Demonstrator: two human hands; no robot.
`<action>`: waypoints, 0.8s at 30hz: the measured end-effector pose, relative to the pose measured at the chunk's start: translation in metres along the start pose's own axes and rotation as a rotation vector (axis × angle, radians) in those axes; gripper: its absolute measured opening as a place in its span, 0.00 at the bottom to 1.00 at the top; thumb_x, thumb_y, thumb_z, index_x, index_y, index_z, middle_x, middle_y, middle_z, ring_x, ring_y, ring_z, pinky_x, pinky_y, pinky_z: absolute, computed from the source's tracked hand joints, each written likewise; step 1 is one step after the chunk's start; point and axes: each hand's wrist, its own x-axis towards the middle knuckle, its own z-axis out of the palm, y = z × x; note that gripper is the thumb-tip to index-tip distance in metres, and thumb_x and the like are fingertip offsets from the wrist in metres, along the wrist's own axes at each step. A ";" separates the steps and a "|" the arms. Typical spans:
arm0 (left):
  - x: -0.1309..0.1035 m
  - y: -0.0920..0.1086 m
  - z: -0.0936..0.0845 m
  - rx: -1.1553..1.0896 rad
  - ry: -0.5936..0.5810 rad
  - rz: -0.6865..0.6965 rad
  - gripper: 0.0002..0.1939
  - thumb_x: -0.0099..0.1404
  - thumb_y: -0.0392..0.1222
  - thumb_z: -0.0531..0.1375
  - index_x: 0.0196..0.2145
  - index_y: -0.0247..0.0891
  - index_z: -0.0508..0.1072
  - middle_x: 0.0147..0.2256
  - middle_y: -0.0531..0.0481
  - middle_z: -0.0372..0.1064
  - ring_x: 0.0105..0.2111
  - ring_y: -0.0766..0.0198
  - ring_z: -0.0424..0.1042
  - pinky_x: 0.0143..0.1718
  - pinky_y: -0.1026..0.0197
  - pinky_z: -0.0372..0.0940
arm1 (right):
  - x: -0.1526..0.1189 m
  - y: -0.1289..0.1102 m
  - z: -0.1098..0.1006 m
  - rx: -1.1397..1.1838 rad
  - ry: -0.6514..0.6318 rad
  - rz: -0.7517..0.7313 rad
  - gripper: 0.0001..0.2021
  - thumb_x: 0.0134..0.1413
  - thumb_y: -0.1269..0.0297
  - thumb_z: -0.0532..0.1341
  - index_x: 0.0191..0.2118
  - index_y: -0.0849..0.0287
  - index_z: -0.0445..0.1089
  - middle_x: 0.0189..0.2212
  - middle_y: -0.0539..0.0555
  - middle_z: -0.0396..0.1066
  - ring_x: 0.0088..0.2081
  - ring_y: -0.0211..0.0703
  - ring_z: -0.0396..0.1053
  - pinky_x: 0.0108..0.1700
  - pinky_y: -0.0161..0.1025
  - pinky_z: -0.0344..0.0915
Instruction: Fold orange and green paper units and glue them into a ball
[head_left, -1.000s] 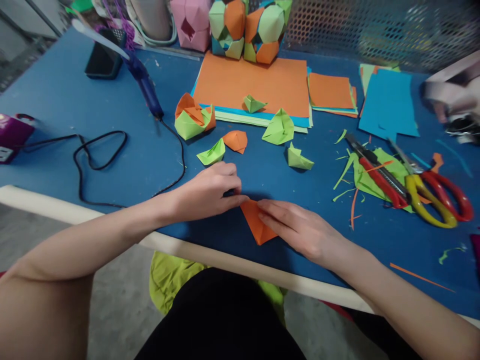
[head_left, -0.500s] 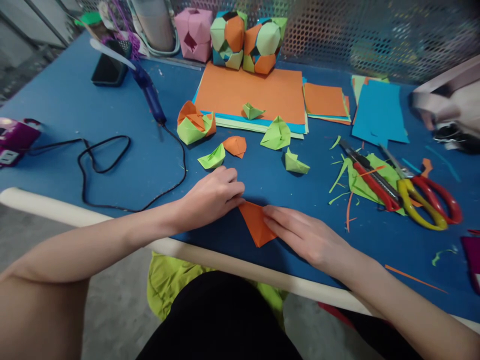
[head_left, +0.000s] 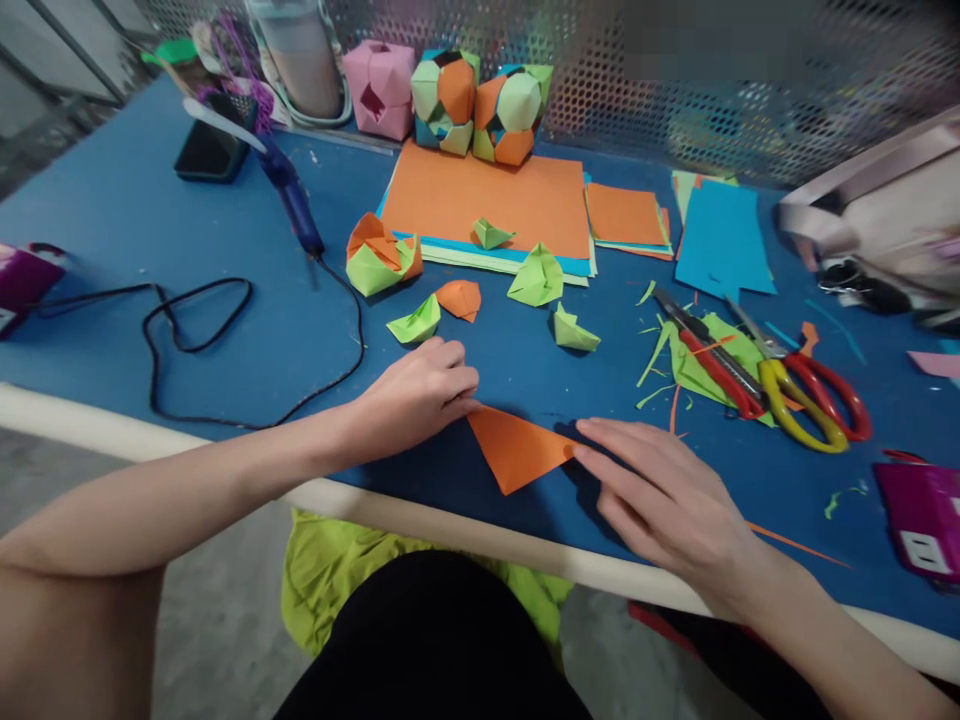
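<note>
A folded orange paper triangle lies on the blue table near its front edge, one point toward me. My left hand is closed, its fingertips pinching the triangle's left corner. At the right corner, my right hand has its fingers stretched and slightly apart, the tips touching or just beside the paper; its thumb is mostly hidden. Just beyond my left hand are a light green folded piece and a small orange folded piece. Two more green folded pieces, one upright and one lower, sit past the triangle.
Right of my hands lie a red utility knife, scissors and green paper scraps. Orange sheets and blue paper are stacked behind. A glue gun with a black cord lies left. Paper balls stand at the back.
My right hand has slid right along the paper, its fingers now at the right corner, so more of the orange triangle shows. My left hand keeps its corner. The view has shifted slightly.
</note>
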 end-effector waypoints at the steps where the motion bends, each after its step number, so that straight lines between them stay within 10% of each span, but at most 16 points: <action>1: 0.000 0.000 0.000 0.003 -0.002 0.004 0.11 0.65 0.41 0.53 0.27 0.34 0.68 0.31 0.47 0.60 0.31 0.64 0.58 0.32 0.62 0.56 | 0.008 -0.003 -0.001 0.004 0.019 0.009 0.18 0.53 0.77 0.57 0.51 0.63 0.65 0.48 0.65 0.69 0.49 0.54 0.66 0.45 0.52 0.68; 11: 0.000 -0.002 0.002 -0.030 -0.004 0.001 0.12 0.66 0.44 0.52 0.28 0.34 0.68 0.30 0.48 0.60 0.32 0.63 0.59 0.34 0.61 0.57 | 0.080 -0.004 0.041 0.052 -0.247 0.010 0.17 0.63 0.72 0.46 0.36 0.64 0.72 0.31 0.58 0.71 0.32 0.44 0.64 0.34 0.42 0.66; 24: 0.003 -0.002 -0.001 -0.125 -0.036 -0.065 0.10 0.63 0.41 0.56 0.26 0.35 0.68 0.30 0.49 0.60 0.32 0.64 0.60 0.34 0.62 0.57 | -0.015 0.005 0.003 -0.003 -0.079 0.165 0.15 0.58 0.78 0.49 0.43 0.63 0.69 0.37 0.62 0.70 0.37 0.47 0.68 0.37 0.46 0.70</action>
